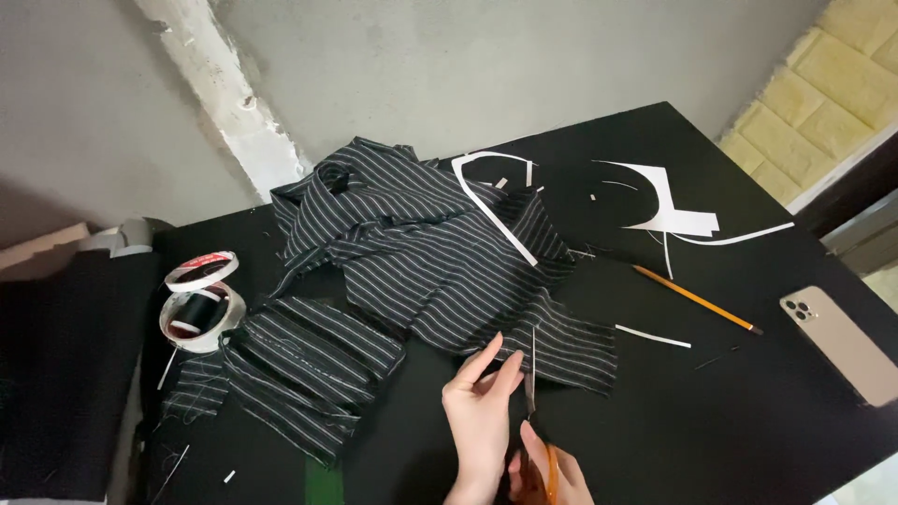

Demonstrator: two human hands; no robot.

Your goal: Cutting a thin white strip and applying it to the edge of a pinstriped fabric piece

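Observation:
My right hand [545, 472] grips orange-handled scissors [531, 383] at the bottom edge of the view, blades pointing away from me into the near edge of a black fabric with thin white stripes [440, 262]. My left hand [482, 411] lies just left of the blades, fingers stretched out and pressing on the fabric's edge. The cloth is bunched across the middle of the black table [730, 421]. Separate cut pieces of the same striped fabric [299, 369] lie to the left.
Two rolls of tape [199, 299] sit at the left. White paper scraps [669, 210] lie at the back right, with a curved white strip [491, 210] on the cloth. A yellow pencil [697, 299] and a gold phone [842, 341] lie at the right.

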